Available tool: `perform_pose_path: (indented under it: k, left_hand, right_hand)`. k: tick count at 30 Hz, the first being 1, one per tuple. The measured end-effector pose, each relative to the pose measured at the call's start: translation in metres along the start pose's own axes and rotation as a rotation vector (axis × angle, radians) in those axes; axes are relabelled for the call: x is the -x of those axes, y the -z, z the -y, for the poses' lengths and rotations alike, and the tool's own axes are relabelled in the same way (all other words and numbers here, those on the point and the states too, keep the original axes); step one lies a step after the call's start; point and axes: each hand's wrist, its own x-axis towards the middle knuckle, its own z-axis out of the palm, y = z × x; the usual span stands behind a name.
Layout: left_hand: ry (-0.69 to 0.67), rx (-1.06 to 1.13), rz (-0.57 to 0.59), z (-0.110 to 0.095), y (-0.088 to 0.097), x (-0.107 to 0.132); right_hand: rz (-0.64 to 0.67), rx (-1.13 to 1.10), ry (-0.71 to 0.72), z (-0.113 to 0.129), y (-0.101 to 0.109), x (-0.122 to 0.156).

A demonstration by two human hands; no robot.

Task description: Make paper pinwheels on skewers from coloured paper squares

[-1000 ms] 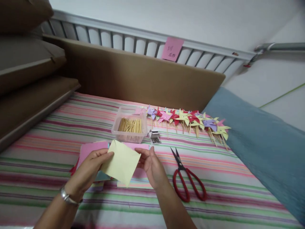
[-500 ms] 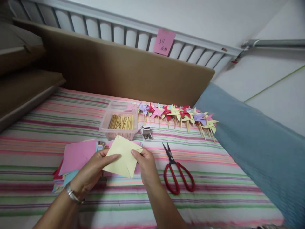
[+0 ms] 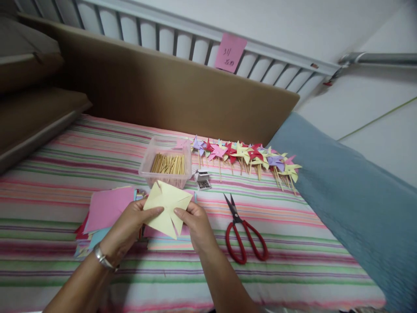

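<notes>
"Where's the yellow paper (image 3: 167, 198)?"
"Up above the striped cloth (image 3: 182, 284), in front of the plastic box (image 3: 145, 171). The left hand (image 3: 132, 221) pinches one side, the right hand (image 3: 199, 224) the other, thumbs on top."
"Any advice?"
"Keep both pinches light and level, I'd say. Cuts run from the corners toward the middle, so a sideways tug could tear it there."

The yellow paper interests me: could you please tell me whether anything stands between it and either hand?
Nothing visible does: the left hand and the right hand both hold the yellow paper directly, at opposite sides. The scissors lie apart, to the right of the right hand.
</notes>
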Motion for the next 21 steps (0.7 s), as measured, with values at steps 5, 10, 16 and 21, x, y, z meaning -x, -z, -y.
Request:
perform_pose_path:
  k: [5, 10, 16, 21]
  left_hand:
    - [0.002, 0.029, 0.012, -0.0010, -0.0010, -0.0007]
    - [0.001, 0.048, 0.026, -0.0031, -0.0031, 0.0011]
    - [-0.008, 0.057, 0.018, -0.0025, 0.0001, 0.0001]
    - [-0.007, 0.091, 0.026, -0.0028, 0.0038, -0.0006]
  right_hand:
    - [0.010, -0.012, 0.005, -0.0020, 0.0014, -0.0022]
    - [0.023, -0.054, 0.004, -0.0019, 0.0013, -0.0017]
    - [-0.011, -0.015, 0.040, 0.0002, 0.0027, -0.0019]
    - [-0.018, 0.004, 0.061, 0.0004, 0.0051, -0.0030]
